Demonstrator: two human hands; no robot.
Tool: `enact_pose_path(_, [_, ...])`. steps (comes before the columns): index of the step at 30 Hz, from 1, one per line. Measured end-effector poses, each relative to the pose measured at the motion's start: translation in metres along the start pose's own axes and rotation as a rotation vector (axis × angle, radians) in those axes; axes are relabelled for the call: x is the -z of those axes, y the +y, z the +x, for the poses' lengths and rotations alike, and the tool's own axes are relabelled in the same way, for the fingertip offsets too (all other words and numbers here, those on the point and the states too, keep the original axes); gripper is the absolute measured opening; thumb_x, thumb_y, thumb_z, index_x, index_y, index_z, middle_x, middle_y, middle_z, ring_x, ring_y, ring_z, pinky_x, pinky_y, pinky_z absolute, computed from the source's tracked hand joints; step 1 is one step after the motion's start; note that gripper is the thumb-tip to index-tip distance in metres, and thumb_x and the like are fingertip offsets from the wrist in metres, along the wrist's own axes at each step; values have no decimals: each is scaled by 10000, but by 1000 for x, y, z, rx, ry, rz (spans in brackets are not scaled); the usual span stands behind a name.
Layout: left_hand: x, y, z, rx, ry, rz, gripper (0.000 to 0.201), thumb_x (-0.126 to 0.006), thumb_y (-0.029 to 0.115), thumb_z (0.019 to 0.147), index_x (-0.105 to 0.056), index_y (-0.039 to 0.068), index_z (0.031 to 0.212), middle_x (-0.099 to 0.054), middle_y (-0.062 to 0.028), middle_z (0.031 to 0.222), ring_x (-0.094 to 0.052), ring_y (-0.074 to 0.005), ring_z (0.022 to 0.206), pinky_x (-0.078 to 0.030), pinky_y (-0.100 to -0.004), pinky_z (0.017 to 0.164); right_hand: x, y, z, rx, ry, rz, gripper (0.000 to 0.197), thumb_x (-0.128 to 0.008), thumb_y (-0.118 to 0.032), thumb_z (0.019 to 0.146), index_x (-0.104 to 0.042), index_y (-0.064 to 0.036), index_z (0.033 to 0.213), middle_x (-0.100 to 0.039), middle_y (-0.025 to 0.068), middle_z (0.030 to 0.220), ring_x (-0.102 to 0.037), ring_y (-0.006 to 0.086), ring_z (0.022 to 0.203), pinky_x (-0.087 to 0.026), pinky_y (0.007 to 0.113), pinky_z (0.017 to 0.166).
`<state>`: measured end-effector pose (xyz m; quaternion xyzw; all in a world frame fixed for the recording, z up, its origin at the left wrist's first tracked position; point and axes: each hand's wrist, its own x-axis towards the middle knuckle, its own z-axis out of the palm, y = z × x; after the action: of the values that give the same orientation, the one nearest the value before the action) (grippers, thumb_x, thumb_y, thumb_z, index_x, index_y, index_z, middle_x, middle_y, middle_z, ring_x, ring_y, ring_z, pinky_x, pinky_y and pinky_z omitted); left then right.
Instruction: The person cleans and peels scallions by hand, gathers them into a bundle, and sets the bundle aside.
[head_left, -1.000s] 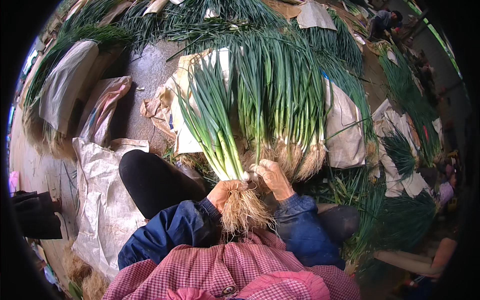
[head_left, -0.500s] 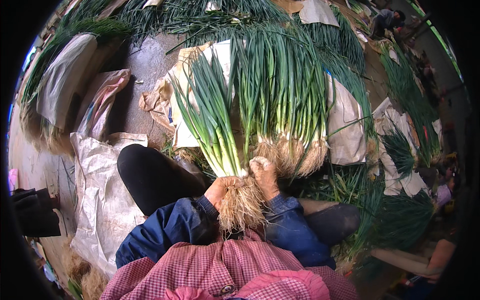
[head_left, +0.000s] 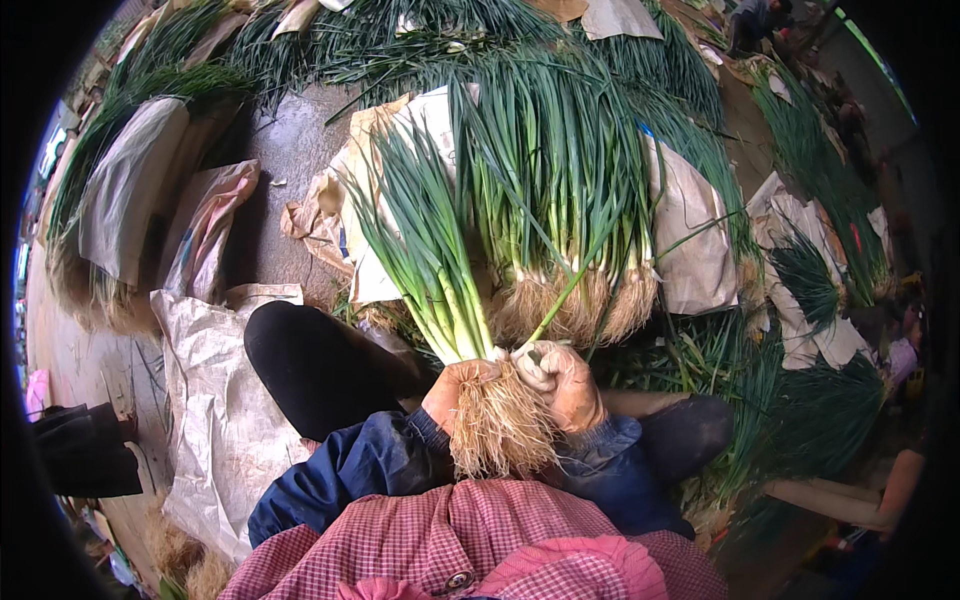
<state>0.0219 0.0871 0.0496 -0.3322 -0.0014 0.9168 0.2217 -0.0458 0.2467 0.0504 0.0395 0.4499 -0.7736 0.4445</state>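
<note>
My left hand (head_left: 455, 390) is closed around the white base of a bunch of green onions (head_left: 452, 300). Its leaves fan out up and to the left, while a thick tuft of pale roots (head_left: 500, 428) hangs toward my lap. Right beside it, my right hand (head_left: 568, 388) is closed on a single green onion stalk (head_left: 558, 302), which leans up to the right, apart from the bunch. The fingers of this hand curl in against the roots. Beyond both hands lies a row of green onions (head_left: 560, 190) with the roots toward me.
A white woven sack (head_left: 215, 420) is spread left of my bent knee (head_left: 300, 360). More green onions under sacking (head_left: 130, 190) lie at the far left. Loose green leaves (head_left: 730, 385) cover the ground at the right. Another person (head_left: 757, 25) is at the far right.
My right hand has shifted a little to the right and turned, and a stalk in it now slants away from the bunch. The left hand still grips the bunch.
</note>
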Motion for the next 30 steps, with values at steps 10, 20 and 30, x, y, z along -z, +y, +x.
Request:
enact_pose_path(10, [1,-12,-13,5,-135,-141,185,-510,28,731,-573,-43,890,-588,-152,871,-587,-253,757,-509,-393,735,26,0,35,325,-15,89,509,-443,-23,742,-373,11,1246,-571,114,1032,-407,66,507,-367,183,439])
enact_pose_path(20, [40,26,-4,-203,-128,24,286,-519,145,827,-535,-35,1049,-608,-137,917,-617,-241,761,-524,-379,701,33,38,24,514,222,-1434,109,-567,-133,768,-610,-88,858,-619,78,776,-613,221,678,-469,322,587])
enact_pose_path(30, [12,19,-7,-70,-43,150,268,-565,-24,755,-544,-13,1021,-616,-124,862,-635,-233,783,-548,-370,727,15,-67,104,71,551,-1285,328,-555,-222,815,-553,45,1004,-603,119,770,-579,173,663,-457,267,590])
